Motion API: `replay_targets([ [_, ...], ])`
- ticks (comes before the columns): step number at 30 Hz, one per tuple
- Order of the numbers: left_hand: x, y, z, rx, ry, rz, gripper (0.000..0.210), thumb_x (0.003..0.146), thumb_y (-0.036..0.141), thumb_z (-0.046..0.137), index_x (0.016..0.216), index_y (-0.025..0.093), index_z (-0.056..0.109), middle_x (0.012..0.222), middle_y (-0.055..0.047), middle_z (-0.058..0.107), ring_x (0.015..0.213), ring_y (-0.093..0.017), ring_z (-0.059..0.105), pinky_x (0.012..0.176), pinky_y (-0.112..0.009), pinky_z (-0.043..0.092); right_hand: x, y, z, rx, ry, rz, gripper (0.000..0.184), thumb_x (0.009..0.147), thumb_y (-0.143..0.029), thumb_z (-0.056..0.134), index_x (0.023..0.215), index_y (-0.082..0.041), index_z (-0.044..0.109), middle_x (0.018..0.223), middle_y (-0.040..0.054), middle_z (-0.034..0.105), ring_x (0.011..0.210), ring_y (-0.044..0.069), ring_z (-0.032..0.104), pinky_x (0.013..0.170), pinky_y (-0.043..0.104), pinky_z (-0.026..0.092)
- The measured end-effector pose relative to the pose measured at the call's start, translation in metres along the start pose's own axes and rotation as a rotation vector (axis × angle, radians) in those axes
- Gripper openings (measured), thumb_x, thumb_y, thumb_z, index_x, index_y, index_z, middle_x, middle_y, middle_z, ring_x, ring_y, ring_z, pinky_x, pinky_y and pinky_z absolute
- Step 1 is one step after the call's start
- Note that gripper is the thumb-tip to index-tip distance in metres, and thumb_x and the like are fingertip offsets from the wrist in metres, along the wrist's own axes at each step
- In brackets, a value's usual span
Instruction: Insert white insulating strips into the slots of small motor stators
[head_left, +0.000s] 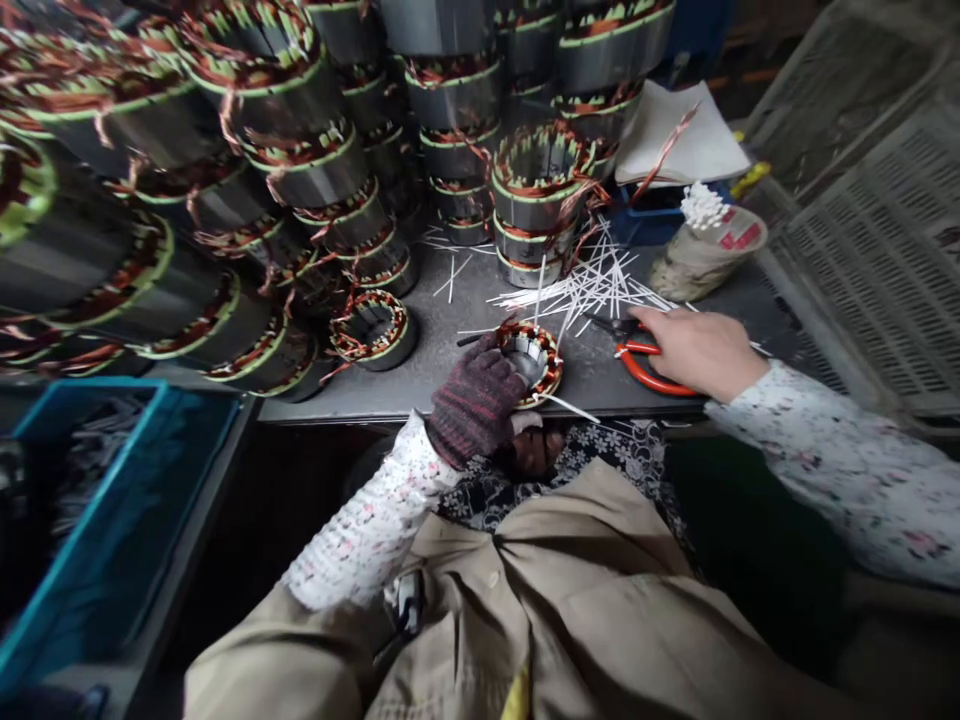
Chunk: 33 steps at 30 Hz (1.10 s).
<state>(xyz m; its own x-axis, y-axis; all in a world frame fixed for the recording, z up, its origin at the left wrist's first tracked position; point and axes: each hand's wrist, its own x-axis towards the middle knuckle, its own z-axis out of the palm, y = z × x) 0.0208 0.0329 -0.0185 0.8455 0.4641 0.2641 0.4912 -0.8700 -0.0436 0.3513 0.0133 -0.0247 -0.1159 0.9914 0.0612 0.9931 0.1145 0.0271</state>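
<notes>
My left hand (475,400), in a dark knitted glove, grips a small motor stator (538,362) with copper windings at the front edge of the grey bench (450,350). My bare right hand (697,350) rests on red-handled pliers (646,370) lying on the bench just right of the stator; its fingers lie over the handles. A loose pile of thin white sleeves (592,285) is spread just beyond both hands.
Tall stacks of wound stators (225,180) fill the left and back of the bench; one lone stator (373,328) lies left of my hands. A bag of white sticks (709,245) and white paper (679,140) sit back right. A blue crate (112,520) stands lower left, mesh crates (862,200) right.
</notes>
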Motion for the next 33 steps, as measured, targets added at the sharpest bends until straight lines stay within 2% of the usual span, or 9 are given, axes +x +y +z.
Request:
replay_targets([
  [5, -0.004, -0.011, -0.005, -0.024, -0.051, 0.062, 0.060, 0.098, 0.071, 0.047, 0.105, 0.017, 0.073, 0.102, -0.010, 0.073, 0.103, -0.026, 0.064, 0.125, -0.054, 0.038, 0.000, -0.043, -0.018, 0.177, 0.060, -0.179, 0.052, 0.088, -0.037, 0.055, 0.135, -0.016, 0.066, 0.110, 0.0150, 0.076, 0.098, 0.031, 0.067, 0.082, 0.041, 0.052],
  [9, -0.004, -0.011, -0.004, -0.021, -0.060, 0.047, 0.059, 0.098, 0.070, 0.046, 0.109, 0.018, 0.072, 0.108, -0.010, 0.073, 0.107, -0.027, 0.064, 0.126, -0.054, 0.037, 0.008, -0.062, -0.019, 0.068, 0.057, -0.192, 0.051, 0.089, -0.039, 0.053, 0.130, -0.015, 0.069, 0.102, 0.0154, 0.078, 0.093, 0.032, 0.068, 0.075, 0.039, 0.047],
  [13, -0.004, -0.011, -0.003, -0.033, -0.039, 0.067, 0.058, 0.098, 0.069, 0.049, 0.109, 0.017, 0.073, 0.106, -0.011, 0.074, 0.107, -0.028, 0.065, 0.126, -0.055, 0.038, 0.000, -0.052, -0.019, 0.080, 0.032, -0.184, 0.049, 0.091, -0.040, 0.050, 0.128, -0.017, 0.071, 0.089, 0.0114, 0.078, 0.079, 0.026, 0.068, 0.067, 0.036, 0.041],
  [19, -0.005, -0.011, -0.004, -0.137, 0.008, 0.044, 0.051, 0.097, 0.063, 0.056, 0.114, 0.017, 0.072, 0.119, -0.012, 0.074, 0.118, -0.029, 0.065, 0.128, -0.057, 0.035, -0.021, -0.037, -0.020, 0.042, 0.025, -0.336, 0.049, 0.085, -0.040, 0.056, 0.126, -0.018, 0.072, 0.094, 0.0122, 0.077, 0.085, 0.029, 0.067, 0.070, 0.038, 0.043],
  [22, -0.007, -0.011, -0.002, -0.183, 0.080, 0.054, 0.055, 0.096, 0.065, 0.058, 0.115, 0.016, 0.071, 0.125, -0.013, 0.073, 0.125, -0.031, 0.063, 0.127, -0.059, 0.036, -0.026, -0.040, -0.024, -0.018, 0.049, -0.341, 0.043, 0.088, -0.034, 0.053, 0.123, -0.019, 0.074, 0.084, 0.0099, 0.075, 0.076, 0.026, 0.065, 0.066, 0.037, 0.039],
  [24, -0.008, -0.011, 0.000, -0.186, 0.114, 0.072, 0.053, 0.096, 0.063, 0.060, 0.117, 0.016, 0.071, 0.125, -0.013, 0.072, 0.127, -0.031, 0.062, 0.126, -0.060, 0.037, -0.028, -0.044, -0.028, -0.023, 0.095, -0.411, 0.042, 0.089, -0.031, 0.052, 0.122, -0.018, 0.074, 0.082, 0.0096, 0.074, 0.076, 0.026, 0.064, 0.067, 0.037, 0.040],
  [28, -0.007, -0.010, 0.002, -0.179, 0.082, 0.047, 0.046, 0.097, 0.058, 0.060, 0.117, 0.019, 0.072, 0.123, -0.011, 0.073, 0.125, -0.029, 0.063, 0.128, -0.059, 0.035, -0.032, -0.059, -0.037, 0.001, 0.151, -0.530, 0.042, 0.086, -0.029, 0.056, 0.123, -0.017, 0.073, 0.090, 0.0124, 0.075, 0.084, 0.027, 0.064, 0.073, 0.038, 0.042],
  [31, -0.005, -0.014, 0.003, -0.158, 0.031, 0.043, 0.048, 0.096, 0.062, 0.060, 0.115, 0.020, 0.074, 0.115, -0.010, 0.074, 0.121, -0.029, 0.065, 0.127, -0.058, 0.037, -0.032, -0.068, -0.038, 0.037, 0.048, -0.495, 0.037, 0.088, -0.030, 0.054, 0.117, -0.020, 0.075, 0.081, 0.0097, 0.074, 0.076, 0.025, 0.063, 0.067, 0.037, 0.040],
  [33, -0.006, -0.021, 0.001, -0.155, 0.023, 0.075, 0.048, 0.094, 0.064, 0.061, 0.115, 0.023, 0.075, 0.113, -0.008, 0.074, 0.123, -0.029, 0.064, 0.128, -0.058, 0.036, -0.030, -0.067, -0.035, 0.083, -0.010, -0.390, 0.038, 0.090, -0.033, 0.052, 0.118, -0.023, 0.075, 0.079, 0.0077, 0.074, 0.072, 0.025, 0.064, 0.063, 0.037, 0.038],
])
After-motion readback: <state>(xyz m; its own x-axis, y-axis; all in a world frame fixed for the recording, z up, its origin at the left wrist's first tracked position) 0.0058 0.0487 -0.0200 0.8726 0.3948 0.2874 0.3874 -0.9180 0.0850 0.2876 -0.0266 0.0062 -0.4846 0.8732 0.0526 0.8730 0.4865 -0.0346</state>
